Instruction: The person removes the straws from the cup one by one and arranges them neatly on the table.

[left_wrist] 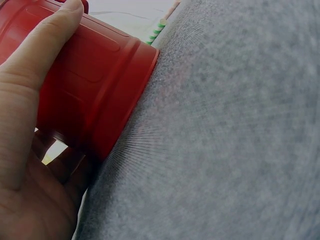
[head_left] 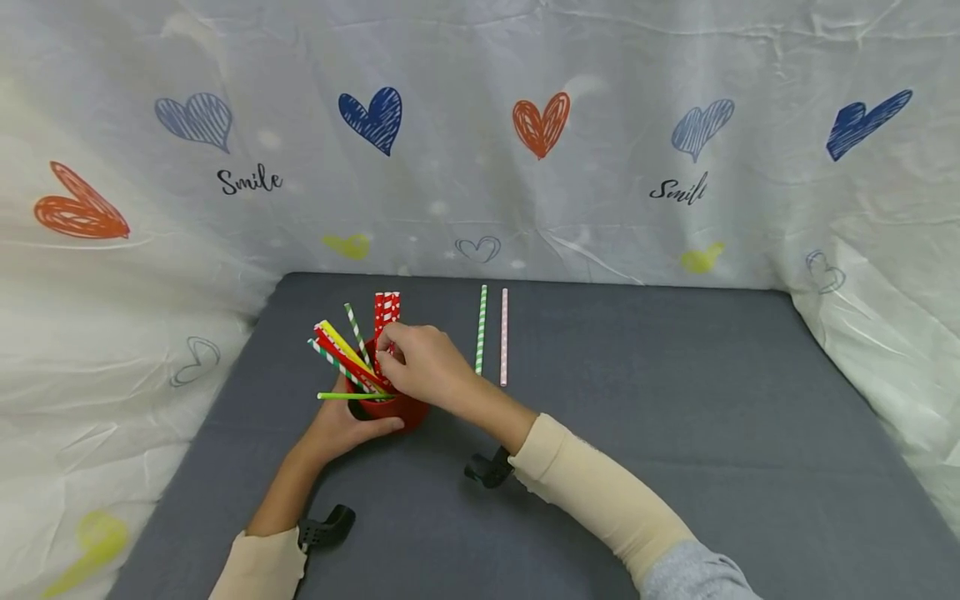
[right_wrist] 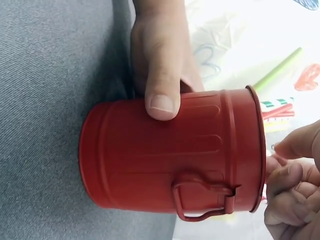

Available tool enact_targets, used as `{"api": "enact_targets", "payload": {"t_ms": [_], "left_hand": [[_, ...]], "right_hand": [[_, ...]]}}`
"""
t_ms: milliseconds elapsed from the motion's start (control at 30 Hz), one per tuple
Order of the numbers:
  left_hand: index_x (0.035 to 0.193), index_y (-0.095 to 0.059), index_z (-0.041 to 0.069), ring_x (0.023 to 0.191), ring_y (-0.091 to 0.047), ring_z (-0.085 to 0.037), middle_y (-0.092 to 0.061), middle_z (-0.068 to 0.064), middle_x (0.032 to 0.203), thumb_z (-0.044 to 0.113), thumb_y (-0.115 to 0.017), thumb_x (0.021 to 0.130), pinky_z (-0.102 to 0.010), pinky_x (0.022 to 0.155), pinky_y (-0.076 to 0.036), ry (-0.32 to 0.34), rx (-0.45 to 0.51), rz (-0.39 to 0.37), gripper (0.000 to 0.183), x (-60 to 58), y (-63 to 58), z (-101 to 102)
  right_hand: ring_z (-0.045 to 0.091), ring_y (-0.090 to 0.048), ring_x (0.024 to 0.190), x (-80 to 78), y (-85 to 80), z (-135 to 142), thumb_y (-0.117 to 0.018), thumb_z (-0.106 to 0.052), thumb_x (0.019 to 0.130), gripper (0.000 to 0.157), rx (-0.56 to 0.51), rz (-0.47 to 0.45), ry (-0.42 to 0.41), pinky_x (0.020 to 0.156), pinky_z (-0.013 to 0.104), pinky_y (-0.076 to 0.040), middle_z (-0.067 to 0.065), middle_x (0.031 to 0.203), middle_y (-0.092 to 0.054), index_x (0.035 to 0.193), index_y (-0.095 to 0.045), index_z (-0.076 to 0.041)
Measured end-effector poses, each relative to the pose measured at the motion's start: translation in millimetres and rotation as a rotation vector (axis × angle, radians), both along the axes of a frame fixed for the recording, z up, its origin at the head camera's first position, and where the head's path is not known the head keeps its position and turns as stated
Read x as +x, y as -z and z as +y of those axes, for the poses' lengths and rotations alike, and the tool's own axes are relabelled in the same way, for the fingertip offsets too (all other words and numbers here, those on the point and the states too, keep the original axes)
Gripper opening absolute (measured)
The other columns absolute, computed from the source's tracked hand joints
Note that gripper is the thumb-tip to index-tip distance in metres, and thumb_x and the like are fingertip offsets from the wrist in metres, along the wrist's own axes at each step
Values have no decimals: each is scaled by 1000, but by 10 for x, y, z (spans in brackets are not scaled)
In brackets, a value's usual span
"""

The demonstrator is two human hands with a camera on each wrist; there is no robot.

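Note:
A small red metal bucket with a side handle stands on the grey cloth, full of paper straws. My left hand grips it from the left, thumb along its wall. Over the rim, my right hand has curled fingers among the straws, thumb and forefinger pinching at the red dotted straws; the pinched part is mostly hidden. Leaning out leftward are a yellow straw, a green-and-white striped straw and a lime green straw.
To the right of the bucket, a green-striped straw and a pale pink straw lie side by side on the dark grey tabletop. A white curtain printed with hearts hangs behind and along both sides.

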State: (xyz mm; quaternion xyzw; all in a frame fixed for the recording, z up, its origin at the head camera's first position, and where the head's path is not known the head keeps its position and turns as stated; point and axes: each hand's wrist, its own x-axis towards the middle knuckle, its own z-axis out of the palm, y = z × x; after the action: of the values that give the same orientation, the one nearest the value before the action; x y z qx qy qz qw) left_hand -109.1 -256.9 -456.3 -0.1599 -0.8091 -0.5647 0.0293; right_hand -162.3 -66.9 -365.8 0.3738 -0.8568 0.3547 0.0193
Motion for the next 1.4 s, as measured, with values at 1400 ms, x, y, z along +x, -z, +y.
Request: {"api": "enact_targets", "payload": {"t_ms": [1400], "left_hand": [[144,-41,16,113,-58,-16,-57,-3,130,8,-86,80,-27,93,-49,5,-2,-58,79,-69,282,-118]], "right_hand": [[7,-58,67,-158,2,-259,-69,-17,97,11,135,-231,-198,60,19,-46,-5,77,-62,103,-62,-11]]}}
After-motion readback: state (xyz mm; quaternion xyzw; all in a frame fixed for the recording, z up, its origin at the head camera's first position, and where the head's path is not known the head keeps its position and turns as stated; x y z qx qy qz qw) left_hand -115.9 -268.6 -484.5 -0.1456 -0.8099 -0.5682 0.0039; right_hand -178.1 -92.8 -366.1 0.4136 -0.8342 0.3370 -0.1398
